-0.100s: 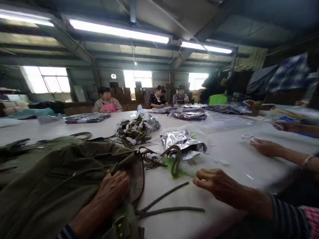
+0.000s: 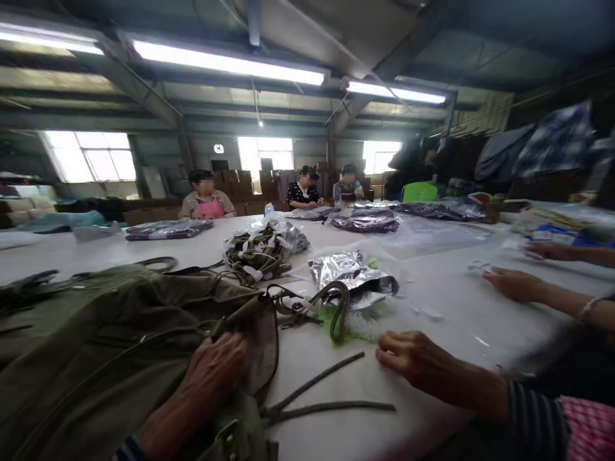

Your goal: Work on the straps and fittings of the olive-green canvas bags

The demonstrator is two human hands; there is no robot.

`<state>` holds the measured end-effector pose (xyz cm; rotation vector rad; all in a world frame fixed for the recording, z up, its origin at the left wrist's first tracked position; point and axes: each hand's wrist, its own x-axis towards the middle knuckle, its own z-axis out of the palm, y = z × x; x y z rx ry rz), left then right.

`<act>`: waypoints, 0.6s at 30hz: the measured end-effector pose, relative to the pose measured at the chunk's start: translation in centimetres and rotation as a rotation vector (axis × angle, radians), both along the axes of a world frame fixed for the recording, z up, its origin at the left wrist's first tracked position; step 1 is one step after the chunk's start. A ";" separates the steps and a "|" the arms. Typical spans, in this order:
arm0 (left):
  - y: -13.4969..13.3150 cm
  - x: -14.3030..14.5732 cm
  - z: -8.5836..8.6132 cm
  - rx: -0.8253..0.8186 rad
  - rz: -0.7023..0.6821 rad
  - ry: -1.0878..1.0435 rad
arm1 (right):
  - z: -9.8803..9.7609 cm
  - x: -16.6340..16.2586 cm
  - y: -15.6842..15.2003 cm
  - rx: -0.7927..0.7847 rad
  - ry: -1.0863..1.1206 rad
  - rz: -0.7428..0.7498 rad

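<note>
Mixed lighting, wide-angle view, soft focus.
Ceiling tube lights (image 2: 225,62) and rear windows (image 2: 89,155) are blown out; the white table (image 2: 442,282) glares, roof corners stay dim, edges bend and smear, and a co-worker's hand (image 2: 548,251) is motion-blurred.

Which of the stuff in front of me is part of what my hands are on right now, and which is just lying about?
In hand:
left hand pressing the olive garment
right hand flat on the white table
loose olive straps

Lying about:
silver foil bag
bagged strap bundle
purple packed garments
co-worker's hand
</note>
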<state>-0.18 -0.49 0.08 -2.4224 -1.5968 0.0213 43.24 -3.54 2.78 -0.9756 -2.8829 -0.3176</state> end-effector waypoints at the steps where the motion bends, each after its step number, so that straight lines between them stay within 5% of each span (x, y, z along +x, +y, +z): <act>1: -0.2 0.1 0.2 -0.001 0.009 -0.007 | -0.4 -0.1 -0.1 0.010 0.016 0.006; 8: -1.1 1.8 2.6 -0.078 0.068 -0.013 | -0.9 0.2 -0.6 0.162 0.037 0.010; 13: -1.2 1.7 2.6 -0.077 0.055 -0.052 | -0.5 0.1 -0.1 0.214 0.030 0.051; 18: -0.9 1.3 1.9 -0.040 0.057 -0.067 | 0.0 -2.6 -4.9 0.174 0.282 0.176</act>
